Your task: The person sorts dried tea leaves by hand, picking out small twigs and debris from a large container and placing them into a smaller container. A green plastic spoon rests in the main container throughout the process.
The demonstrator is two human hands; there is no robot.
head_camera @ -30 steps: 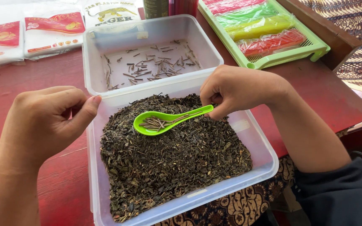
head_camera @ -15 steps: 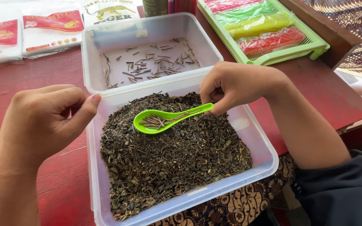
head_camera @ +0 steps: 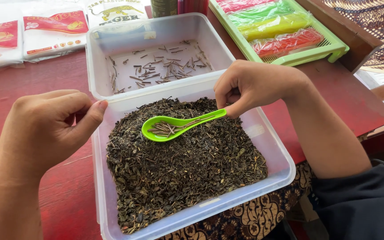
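right hand (head_camera: pixel 254 86) pinches a green spoon (head_camera: pixel 174 126) of stems over the tea-leaf tub (head_camera: pixel 281 171); left hand (head_camera: pixel 45 129), loosely clenched and empty-looking, hovers beside it above the red table (head_camera: pixel 67 195).

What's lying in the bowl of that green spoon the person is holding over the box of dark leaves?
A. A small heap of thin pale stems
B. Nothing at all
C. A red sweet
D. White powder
A: the green spoon, held by its handle in the right hand, carries a little pile of thin pale stems, like those scattered in the second clear box behind.
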